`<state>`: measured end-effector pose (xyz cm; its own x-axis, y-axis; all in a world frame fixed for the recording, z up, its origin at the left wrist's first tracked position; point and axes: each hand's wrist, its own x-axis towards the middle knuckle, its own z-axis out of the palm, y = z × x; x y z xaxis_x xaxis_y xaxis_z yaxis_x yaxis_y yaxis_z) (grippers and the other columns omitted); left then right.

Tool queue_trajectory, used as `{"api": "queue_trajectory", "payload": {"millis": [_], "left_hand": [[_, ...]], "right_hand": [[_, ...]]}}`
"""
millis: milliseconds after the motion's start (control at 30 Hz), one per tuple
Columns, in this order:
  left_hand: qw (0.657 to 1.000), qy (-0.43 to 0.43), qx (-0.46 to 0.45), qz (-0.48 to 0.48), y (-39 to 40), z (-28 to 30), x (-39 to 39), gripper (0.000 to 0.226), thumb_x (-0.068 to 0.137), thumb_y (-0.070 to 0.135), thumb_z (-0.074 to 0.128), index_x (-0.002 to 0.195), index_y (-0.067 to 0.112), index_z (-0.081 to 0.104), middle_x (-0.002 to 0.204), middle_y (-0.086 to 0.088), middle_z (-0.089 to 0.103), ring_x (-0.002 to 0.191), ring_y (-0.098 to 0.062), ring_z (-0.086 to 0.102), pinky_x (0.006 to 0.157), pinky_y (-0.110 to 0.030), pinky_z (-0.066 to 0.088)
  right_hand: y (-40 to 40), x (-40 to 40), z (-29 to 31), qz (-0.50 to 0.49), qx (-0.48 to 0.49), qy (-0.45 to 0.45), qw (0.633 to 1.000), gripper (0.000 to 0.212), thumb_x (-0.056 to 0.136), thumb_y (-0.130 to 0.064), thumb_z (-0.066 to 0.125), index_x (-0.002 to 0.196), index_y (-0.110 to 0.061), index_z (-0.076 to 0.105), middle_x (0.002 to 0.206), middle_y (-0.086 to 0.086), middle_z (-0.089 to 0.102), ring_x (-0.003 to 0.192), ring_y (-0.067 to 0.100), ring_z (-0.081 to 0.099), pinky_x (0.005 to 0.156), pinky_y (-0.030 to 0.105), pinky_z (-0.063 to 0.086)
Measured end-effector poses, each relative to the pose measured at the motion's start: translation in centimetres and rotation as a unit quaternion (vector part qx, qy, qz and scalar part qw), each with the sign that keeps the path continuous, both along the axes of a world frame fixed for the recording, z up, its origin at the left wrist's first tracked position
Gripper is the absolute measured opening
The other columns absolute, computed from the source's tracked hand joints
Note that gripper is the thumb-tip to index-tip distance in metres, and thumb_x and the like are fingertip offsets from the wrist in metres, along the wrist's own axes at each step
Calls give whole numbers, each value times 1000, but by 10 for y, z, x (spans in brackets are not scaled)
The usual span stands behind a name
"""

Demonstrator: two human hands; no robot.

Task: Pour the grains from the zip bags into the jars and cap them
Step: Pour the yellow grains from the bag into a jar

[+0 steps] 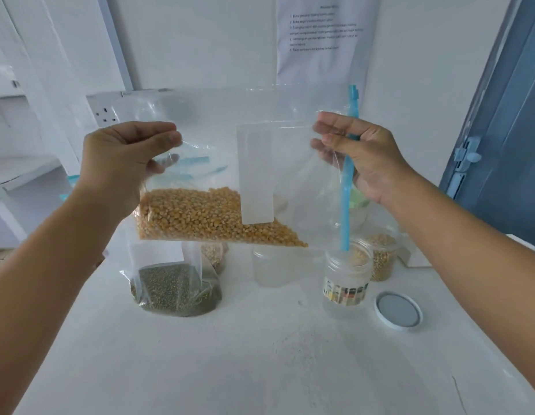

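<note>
Mid-frame above the tabletop [260, 354], our left hand [122, 163] and right hand [362, 157] pinch the corn bag [218, 217], fingers curled; kernels may spill past the open jar [348, 274] if tipped fast.

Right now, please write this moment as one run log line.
left hand: holds corn bag | right hand: pinches bag's blue zip | labelled jar: uncapped | lid: on table

A white surface [260, 369] runs back to a white wall [200, 40]. A printed sheet of paper [326, 31] hangs on that wall, its lines too small to read. A white wall socket [105, 114] sits to the left, and a blue door frame [505, 121] stands at the right edge
</note>
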<state>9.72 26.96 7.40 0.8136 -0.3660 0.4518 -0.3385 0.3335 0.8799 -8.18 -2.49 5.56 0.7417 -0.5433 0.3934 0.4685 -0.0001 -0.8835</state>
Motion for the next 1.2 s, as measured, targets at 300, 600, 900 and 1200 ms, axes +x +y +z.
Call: {"api": "queue_trajectory", "payload": {"millis": [300, 600, 900, 1200], "left_hand": [[1000, -7, 10, 16, -40, 15, -17, 16, 67, 7, 89, 81, 12, 84, 77, -7, 76, 86, -24, 72, 89, -34, 60], [999, -8, 31, 4, -46, 10, -3, 14, 74, 2, 87, 84, 11, 84, 77, -7, 76, 85, -25, 71, 98, -43, 59], [999, -29, 38, -22, -56, 15, 3, 13, 73, 6, 88, 83, 13, 84, 79, -6, 77, 84, -25, 70, 94, -36, 59], [997, -42, 62, -27, -64, 16, 1, 15, 72, 8, 88, 86, 12, 84, 83, -9, 78, 88, -28, 71, 95, -37, 60]], "right_hand": [[-45, -9, -2, 41, 27, -6, 999, 30, 93, 8, 67, 116, -9, 75, 116, 9, 77, 105, 30, 76, 90, 31, 59], [-51, -3, -15, 35, 38, -10, 999, 30, 94, 7, 66, 119, -8, 74, 116, 9, 76, 104, 29, 76, 92, 32, 59], [-57, -6, -32, 31, 64, -22, 997, 31, 94, 6, 65, 119, -11, 75, 113, 6, 77, 106, 30, 75, 96, 36, 59], [-61, -9, -52, 44, 96, -27, 994, 32, 95, 7, 64, 109, -16, 80, 113, 5, 78, 106, 29, 75, 93, 33, 60]]}}
